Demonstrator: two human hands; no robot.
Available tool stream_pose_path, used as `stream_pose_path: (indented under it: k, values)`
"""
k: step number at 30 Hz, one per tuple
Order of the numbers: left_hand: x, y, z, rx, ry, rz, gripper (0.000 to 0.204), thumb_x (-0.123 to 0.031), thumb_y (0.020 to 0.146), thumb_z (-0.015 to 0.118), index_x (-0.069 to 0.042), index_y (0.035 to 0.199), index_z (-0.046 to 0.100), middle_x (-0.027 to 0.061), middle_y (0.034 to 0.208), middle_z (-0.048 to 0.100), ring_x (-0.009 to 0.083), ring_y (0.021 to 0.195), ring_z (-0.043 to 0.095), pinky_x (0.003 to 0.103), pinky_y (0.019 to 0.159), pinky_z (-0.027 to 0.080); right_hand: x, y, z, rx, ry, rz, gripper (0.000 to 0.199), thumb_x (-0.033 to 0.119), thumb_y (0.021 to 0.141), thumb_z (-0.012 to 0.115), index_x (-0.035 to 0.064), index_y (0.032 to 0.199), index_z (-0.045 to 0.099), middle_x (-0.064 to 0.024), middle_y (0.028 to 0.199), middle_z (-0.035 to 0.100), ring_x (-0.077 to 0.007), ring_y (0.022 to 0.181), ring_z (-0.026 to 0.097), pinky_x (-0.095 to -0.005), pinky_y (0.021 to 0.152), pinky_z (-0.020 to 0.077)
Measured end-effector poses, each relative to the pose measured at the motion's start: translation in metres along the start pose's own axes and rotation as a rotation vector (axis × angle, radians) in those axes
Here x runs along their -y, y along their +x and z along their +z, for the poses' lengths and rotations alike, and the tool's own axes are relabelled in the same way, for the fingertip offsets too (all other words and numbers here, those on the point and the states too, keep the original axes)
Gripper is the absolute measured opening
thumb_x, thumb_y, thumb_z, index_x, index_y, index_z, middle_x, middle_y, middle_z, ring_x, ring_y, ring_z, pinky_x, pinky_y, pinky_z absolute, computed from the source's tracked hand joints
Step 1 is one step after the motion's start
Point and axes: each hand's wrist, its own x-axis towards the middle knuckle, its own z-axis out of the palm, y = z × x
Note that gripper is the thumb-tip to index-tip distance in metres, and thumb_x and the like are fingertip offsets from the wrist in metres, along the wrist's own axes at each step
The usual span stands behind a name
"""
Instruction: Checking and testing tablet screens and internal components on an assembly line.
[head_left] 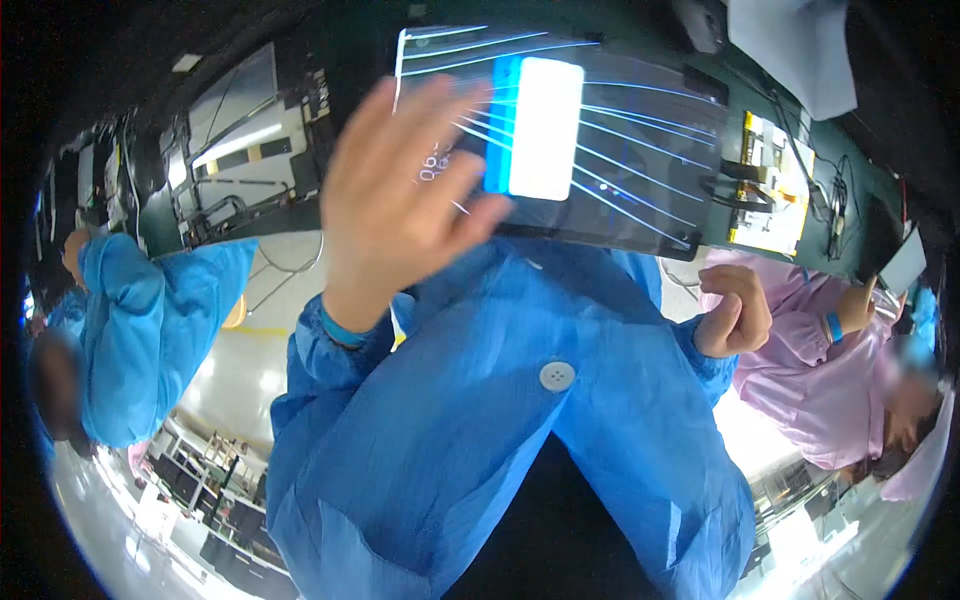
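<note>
A dark flat display panel lies on the bench in front of me, lit up. It shows a white rectangle, a blue strip and thin bright lines fanning out to both sides. My left hand is over the panel's left part, fingers spread, slightly blurred, and holding nothing. Whether its fingertips touch the glass I cannot tell. Curled loosely just below the panel's right corner is my right hand, with nothing visible in it. Dark ribbon connectors run from the panel's right edge to a white and yellow board.
A white sheet hangs at the upper right, with thin cables below it. Left of the panel are metal-framed parts. A person in blue sits at left; another in pink, at right, holds a small flat panel.
</note>
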Motion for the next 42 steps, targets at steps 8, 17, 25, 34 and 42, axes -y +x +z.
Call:
stream_pose_path:
  k: [8, 17, 25, 34, 42]
  values:
    - [0.005, -0.04, 0.017, -0.342, -0.433, -0.534, 0.05, 0.002, 0.073, 0.043, -0.004, 0.122, 0.05, 0.0163, 0.132, 0.044, 0.0328, 0.122, 0.042, 0.038, 0.103, 0.03, 0.008, 0.023, 0.023, 0.079, 0.121, -0.166, 0.034, 0.02, 0.09, 0.05, -0.0036, 0.067, 0.058, -0.0147, 0.064, 0.061, -0.021, 0.055, 0.058, -0.027, 0.05, 0.0432]
    - [-0.002, -0.038, 0.021, -0.197, -0.365, -0.368, 0.071, -0.011, 0.068, 0.058, -0.002, 0.134, 0.034, 0.0204, 0.139, 0.033, 0.0385, 0.128, 0.031, 0.052, 0.107, 0.015, 0.016, 0.033, 0.031, 0.112, 0.092, -0.205, 0.03, 0.016, 0.089, 0.051, -0.0038, 0.068, 0.059, -0.0157, 0.065, 0.062, -0.0216, 0.056, 0.059, -0.027, 0.049, 0.0423]
    - [0.012, -0.021, 0.013, -0.363, -0.4, -0.384, 0.056, -0.005, 0.076, 0.05, -0.002, 0.131, 0.039, 0.0183, 0.132, 0.043, 0.0358, 0.123, 0.04, 0.043, 0.104, 0.027, 0.015, 0.036, 0.027, 0.101, 0.078, -0.227, 0.027, 0.012, 0.087, 0.05, -0.004, 0.067, 0.058, -0.0152, 0.063, 0.061, -0.0219, 0.055, 0.059, -0.0275, 0.05, 0.0442]
    - [0.057, 0.026, 0.024, -0.12, -0.139, -0.468, 0.027, -0.017, 0.088, 0.049, -0.003, 0.11, 0.056, 0.0172, 0.106, 0.06, 0.0354, 0.094, 0.057, 0.041, 0.083, 0.046, 0.018, 0.036, 0.025, 0.051, 0.063, -0.234, 0.024, 0.01, 0.086, 0.051, -0.0036, 0.067, 0.058, -0.0146, 0.063, 0.061, -0.0223, 0.054, 0.058, -0.0285, 0.047, 0.0438]
    - [0.07, 0.039, 0.023, -0.195, -0.22, -0.608, 0.013, -0.019, 0.084, 0.058, -0.01, 0.088, 0.066, 0.0075, 0.086, 0.067, 0.0213, 0.081, 0.065, 0.029, 0.072, 0.049, 0.024, 0.048, 0.022, 0.068, -0.034, -0.24, 0.037, 0.019, 0.091, 0.049, -0.0063, 0.066, 0.058, -0.0163, 0.061, 0.06, -0.0211, 0.052, 0.057, -0.027, 0.047, 0.0429]
